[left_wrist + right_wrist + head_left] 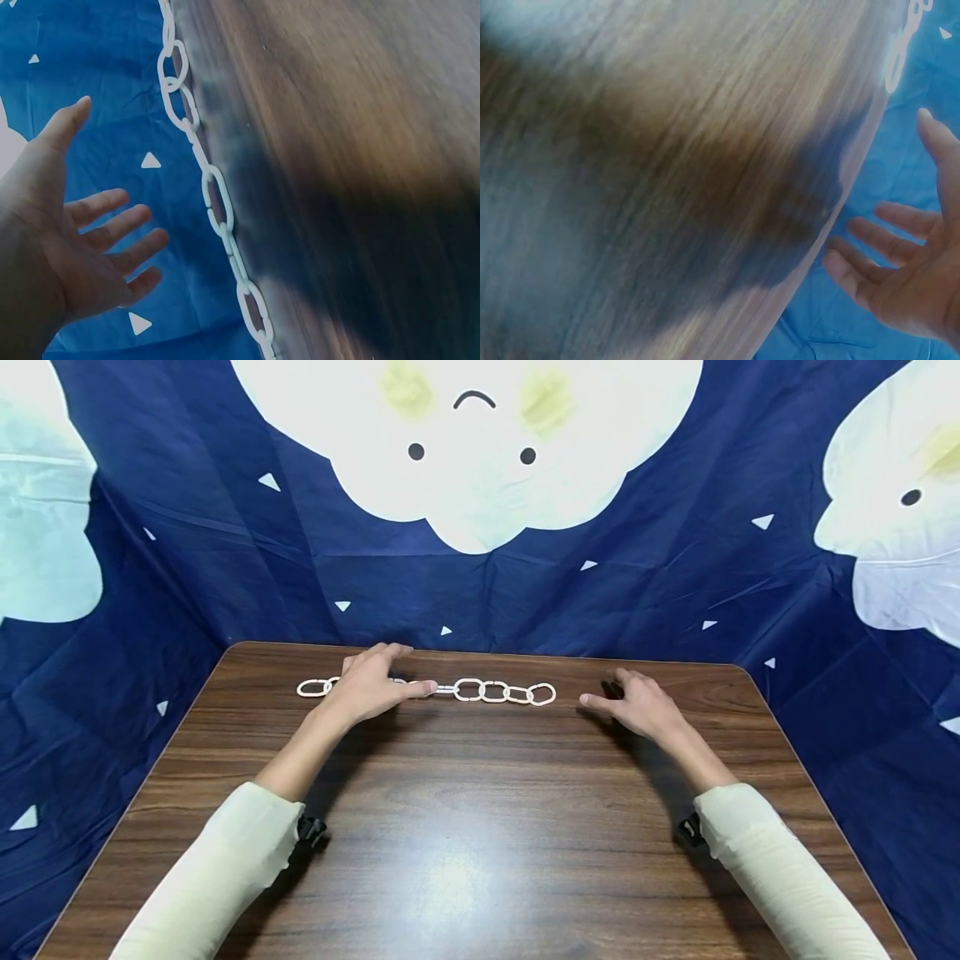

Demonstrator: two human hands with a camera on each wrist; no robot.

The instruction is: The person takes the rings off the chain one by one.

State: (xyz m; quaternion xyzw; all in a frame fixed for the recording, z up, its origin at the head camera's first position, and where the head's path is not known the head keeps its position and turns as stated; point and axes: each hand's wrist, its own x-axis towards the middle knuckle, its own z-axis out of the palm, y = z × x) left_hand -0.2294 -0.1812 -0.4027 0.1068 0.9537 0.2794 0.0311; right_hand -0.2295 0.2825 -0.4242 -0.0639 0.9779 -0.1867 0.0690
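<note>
A white plastic chain [468,691] of several oval links lies in a nearly straight line along the far side of the table. Over its left part hovers my left hand [367,687], hiding some links in the head view. In the left wrist view that hand [82,247] has its thumb and fingers spread, apart from the chain [217,199]. To the right of the chain's right end is my right hand [641,703], over the table with nothing in it. The right wrist view shows its fingers [885,236] loosely bent, and the chain's end link [896,67] away from them.
The brown wood-grain table [480,793] has rounded far corners. A dark blue cloth [247,552] with white clouds and small triangles hangs behind it and at its sides. Light glares off the table's near middle. Dark devices [311,831] sit at both sleeve cuffs.
</note>
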